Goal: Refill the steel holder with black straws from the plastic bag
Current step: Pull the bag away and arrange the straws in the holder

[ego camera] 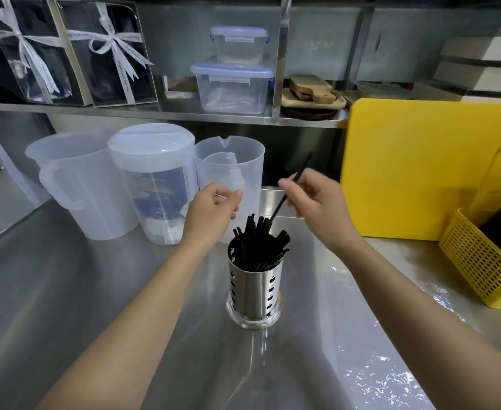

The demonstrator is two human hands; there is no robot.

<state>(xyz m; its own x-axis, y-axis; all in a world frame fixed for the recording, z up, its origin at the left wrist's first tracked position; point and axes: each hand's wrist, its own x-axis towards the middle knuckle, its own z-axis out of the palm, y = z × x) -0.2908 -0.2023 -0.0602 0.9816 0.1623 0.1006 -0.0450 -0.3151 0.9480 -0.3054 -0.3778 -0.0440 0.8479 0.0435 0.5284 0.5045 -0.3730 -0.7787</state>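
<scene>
A perforated steel holder [253, 291] stands upright on the steel counter, with several black straws [258, 241] sticking out of its top. My right hand [317, 208] pinches one black straw [279, 205] above the holder, its lower end pointing down among the others. My left hand [210, 211] hovers just left of the holder's top with loosely curled fingers, holding nothing I can see. A clear plastic bag [385, 359] lies flat on the counter at the right, beneath my right forearm.
Three translucent plastic jugs [89, 184] stand behind the holder at the left. A yellow cutting board [415, 173] leans at the back right, with a yellow mesh basket [480, 261] in front of it. Shelves above hold boxes and containers.
</scene>
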